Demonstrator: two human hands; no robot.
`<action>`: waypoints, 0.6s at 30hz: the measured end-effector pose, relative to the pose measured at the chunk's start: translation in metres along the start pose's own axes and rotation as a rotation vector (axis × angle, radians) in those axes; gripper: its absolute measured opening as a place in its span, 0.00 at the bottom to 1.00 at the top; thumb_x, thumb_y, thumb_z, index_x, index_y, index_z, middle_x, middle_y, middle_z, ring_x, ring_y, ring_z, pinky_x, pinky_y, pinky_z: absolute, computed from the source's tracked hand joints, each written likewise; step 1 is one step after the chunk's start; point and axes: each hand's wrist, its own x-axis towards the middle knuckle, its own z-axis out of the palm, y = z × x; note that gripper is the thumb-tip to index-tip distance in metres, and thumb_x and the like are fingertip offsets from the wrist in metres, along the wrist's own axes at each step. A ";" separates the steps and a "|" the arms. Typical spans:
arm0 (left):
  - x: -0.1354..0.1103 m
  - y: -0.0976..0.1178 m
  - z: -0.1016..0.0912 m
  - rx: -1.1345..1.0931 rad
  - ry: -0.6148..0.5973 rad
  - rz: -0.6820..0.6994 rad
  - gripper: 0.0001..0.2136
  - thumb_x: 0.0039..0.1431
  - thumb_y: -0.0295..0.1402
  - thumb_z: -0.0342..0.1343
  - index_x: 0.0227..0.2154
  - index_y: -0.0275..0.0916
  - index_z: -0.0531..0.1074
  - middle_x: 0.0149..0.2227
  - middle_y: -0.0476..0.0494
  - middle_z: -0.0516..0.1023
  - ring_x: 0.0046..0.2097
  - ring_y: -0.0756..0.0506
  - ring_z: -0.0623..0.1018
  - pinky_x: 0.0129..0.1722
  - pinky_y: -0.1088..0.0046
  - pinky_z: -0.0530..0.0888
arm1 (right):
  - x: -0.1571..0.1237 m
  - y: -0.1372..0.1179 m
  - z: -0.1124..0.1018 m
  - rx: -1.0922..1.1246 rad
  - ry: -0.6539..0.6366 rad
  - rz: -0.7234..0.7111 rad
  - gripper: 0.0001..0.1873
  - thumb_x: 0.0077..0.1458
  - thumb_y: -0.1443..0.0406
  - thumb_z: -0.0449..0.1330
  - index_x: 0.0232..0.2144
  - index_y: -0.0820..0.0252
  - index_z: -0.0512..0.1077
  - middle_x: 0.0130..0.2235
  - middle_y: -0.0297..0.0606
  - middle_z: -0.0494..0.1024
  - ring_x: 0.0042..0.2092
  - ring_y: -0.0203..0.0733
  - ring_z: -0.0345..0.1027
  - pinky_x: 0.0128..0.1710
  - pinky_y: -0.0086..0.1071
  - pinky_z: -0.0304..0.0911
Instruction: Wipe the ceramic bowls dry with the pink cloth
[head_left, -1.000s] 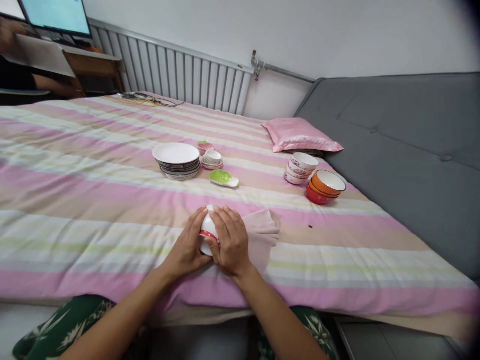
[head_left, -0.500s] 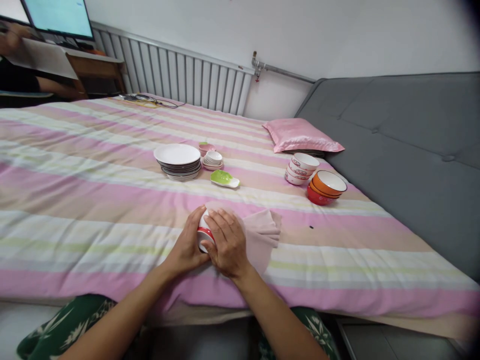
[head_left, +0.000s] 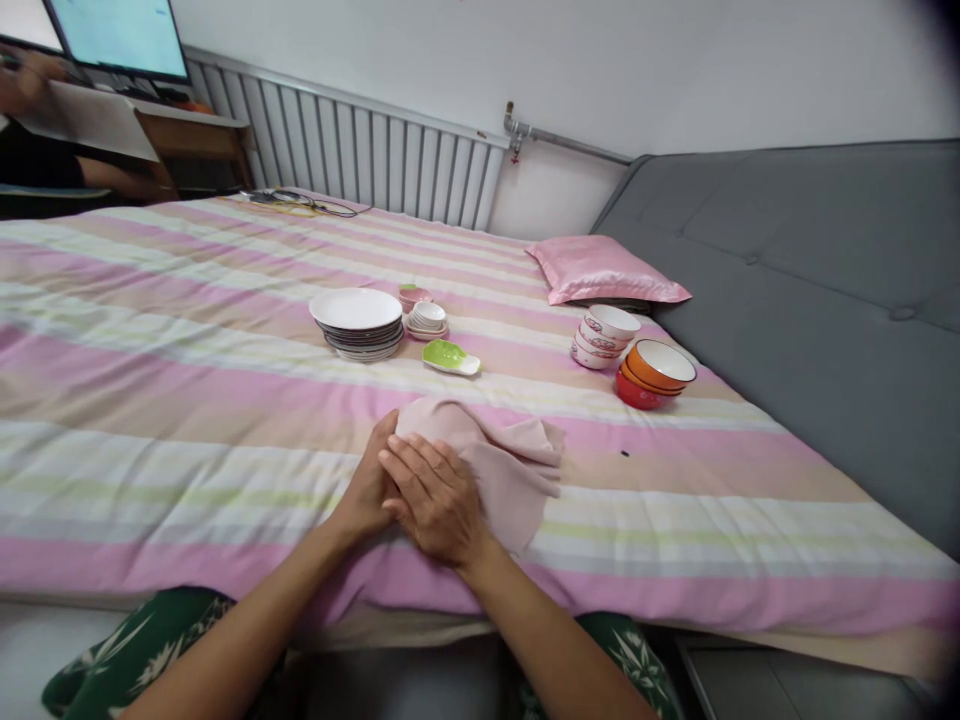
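A thin pale pink cloth (head_left: 499,455) is draped over a rounded thing between my two hands, its loose end spread to the right on the bed. Beneath it is the white bowl with a red band that showed a moment ago; cloth and hands now hide it. My left hand (head_left: 373,485) curves around the left side of the bundle, thumb side up. Across the front lies my right hand (head_left: 437,500), fingers together and pressed onto the cloth.
Beyond my hands stand stacked plates (head_left: 357,310), small dishes (head_left: 428,318) and a green-and-white dish (head_left: 450,357). White bowls (head_left: 604,337) and orange and red bowls (head_left: 656,375) are to the right, near a pink pillow (head_left: 604,270). A person sits at a desk (head_left: 191,125), far left.
The cloth has come over the white bowl and now covers it. My right hand has shifted slightly left and lies across the front. Dishes and bowls stay where they were.
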 end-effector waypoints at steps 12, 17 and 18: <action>0.006 0.026 0.000 0.077 -0.003 0.112 0.42 0.51 0.33 0.58 0.64 0.38 0.40 0.62 0.28 0.54 0.63 0.31 0.59 0.58 0.46 0.63 | 0.010 0.015 -0.016 0.021 -0.004 0.020 0.23 0.65 0.60 0.44 0.58 0.61 0.61 0.57 0.39 0.71 0.64 0.40 0.53 0.62 0.39 0.49; 0.006 0.032 -0.001 0.072 -0.044 0.092 0.44 0.48 0.32 0.61 0.64 0.39 0.42 0.63 0.29 0.54 0.64 0.32 0.57 0.59 0.47 0.62 | 0.014 0.017 -0.026 0.124 0.020 0.122 0.25 0.65 0.58 0.40 0.59 0.61 0.60 0.57 0.39 0.70 0.62 0.41 0.55 0.62 0.41 0.50; 0.006 0.033 -0.002 0.075 -0.051 0.087 0.44 0.48 0.32 0.62 0.64 0.39 0.41 0.63 0.29 0.54 0.64 0.32 0.57 0.59 0.47 0.61 | 0.015 0.017 -0.029 0.160 0.017 0.152 0.25 0.65 0.59 0.40 0.60 0.61 0.59 0.58 0.40 0.69 0.62 0.41 0.55 0.62 0.41 0.51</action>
